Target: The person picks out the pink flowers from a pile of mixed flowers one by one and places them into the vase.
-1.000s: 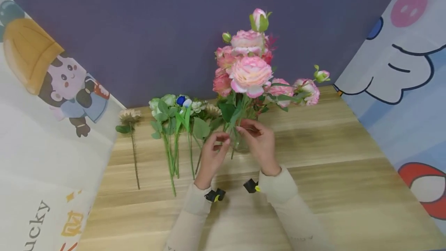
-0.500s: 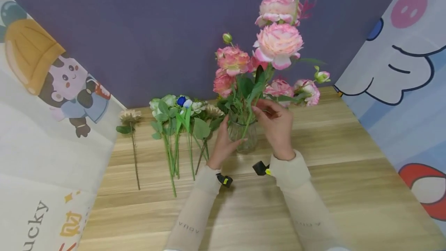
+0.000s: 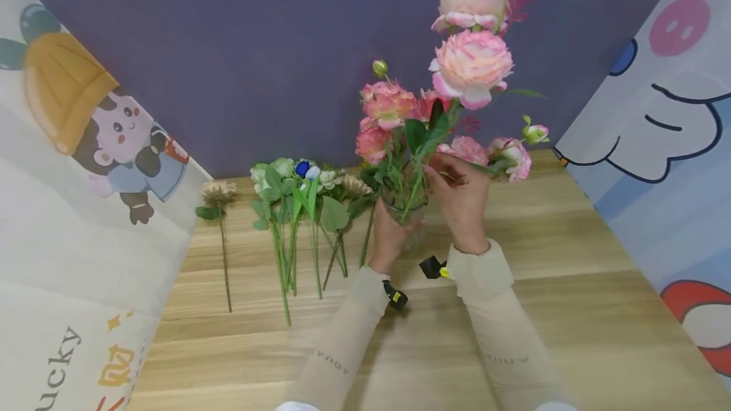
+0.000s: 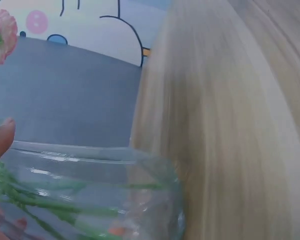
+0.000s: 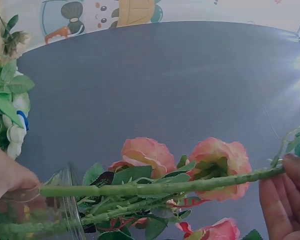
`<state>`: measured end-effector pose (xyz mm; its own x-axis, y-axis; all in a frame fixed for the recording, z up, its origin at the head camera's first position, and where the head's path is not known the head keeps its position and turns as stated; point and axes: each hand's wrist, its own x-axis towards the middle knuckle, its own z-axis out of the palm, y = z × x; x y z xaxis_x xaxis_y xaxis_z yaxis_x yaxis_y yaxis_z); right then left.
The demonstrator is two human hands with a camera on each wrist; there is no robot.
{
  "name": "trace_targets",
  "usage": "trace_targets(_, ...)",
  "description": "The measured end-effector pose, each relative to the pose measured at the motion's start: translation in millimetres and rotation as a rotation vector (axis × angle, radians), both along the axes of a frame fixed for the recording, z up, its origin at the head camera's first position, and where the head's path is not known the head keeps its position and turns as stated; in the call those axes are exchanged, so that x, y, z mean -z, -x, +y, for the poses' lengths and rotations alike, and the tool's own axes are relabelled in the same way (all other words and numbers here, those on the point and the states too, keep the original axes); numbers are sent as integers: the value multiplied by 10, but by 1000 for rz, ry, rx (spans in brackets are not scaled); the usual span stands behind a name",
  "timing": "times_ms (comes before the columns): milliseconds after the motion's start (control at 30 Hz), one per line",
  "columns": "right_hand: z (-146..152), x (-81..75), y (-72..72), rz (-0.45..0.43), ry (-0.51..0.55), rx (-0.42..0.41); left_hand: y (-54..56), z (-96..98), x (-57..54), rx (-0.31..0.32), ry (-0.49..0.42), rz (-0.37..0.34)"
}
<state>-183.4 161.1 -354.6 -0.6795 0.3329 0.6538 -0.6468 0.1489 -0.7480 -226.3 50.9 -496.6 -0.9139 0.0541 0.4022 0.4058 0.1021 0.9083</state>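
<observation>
My right hand (image 3: 464, 205) pinches the green stem (image 5: 165, 187) of a tall artificial pink peony (image 3: 474, 62) between thumb and fingers. That stem slants down to the mouth of a clear glass vase (image 4: 100, 175), its lower end overlapping the rim in the right wrist view. Around the vase's left side curls my left hand (image 3: 390, 240), with only a fingertip and part of the palm showing in the left wrist view. Coral-pink blooms (image 3: 389, 103) with green leaves stand in the vase, their stems visible through the glass.
On the wooden table (image 3: 548, 322), several white, green and blue flowers (image 3: 282, 176) lie left of the vase. A single beige flower (image 3: 219, 192) lies farther left. Smaller pink blooms (image 3: 516, 157) reach out at the right. A dark wall panel (image 3: 257, 62) stands behind.
The right hand has carried the tall peony up and to the right. My left hand has left the stems and moved right to take hold of the vase. The view has shifted slightly.
</observation>
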Motion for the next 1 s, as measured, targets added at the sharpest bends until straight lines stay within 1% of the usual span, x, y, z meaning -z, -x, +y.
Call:
trace_targets(33, 0, -2, -2, -6, 0, -1, -18, 17, 6, -38, 20, -23)
trace_targets(133, 1, 5, -11, -16, 2, -9, -73, 42, 26, -111, 67, -85)
trace_targets(233, 7, 18, -22, -24, -14, -10, -111, 50, 40, -135, 103, -121)
trace_targets(367, 37, 6, -21, -19, -53, 3, -120, 61, 60, -145, 132, -126)
trace_targets(667, 174, -61, -13, 60, -56, 0, -66, 103, 48, -126, 135, -20)
trace_targets(767, 188, -64, -10, 85, -42, 2, -65, 94, 57, -127, 141, -11)
trace_targets(833, 183, -66, -3, 95, -13, 9, -63, 87, 68, -128, 146, -14)
trace_targets(933, 164, -74, 21, 105, 40, -9, -51, 78, 85, -130, 153, -15)
trace_targets(1000, 148, -79, 47, 110, 55, -30, -40, 75, 93, -136, 156, -13)
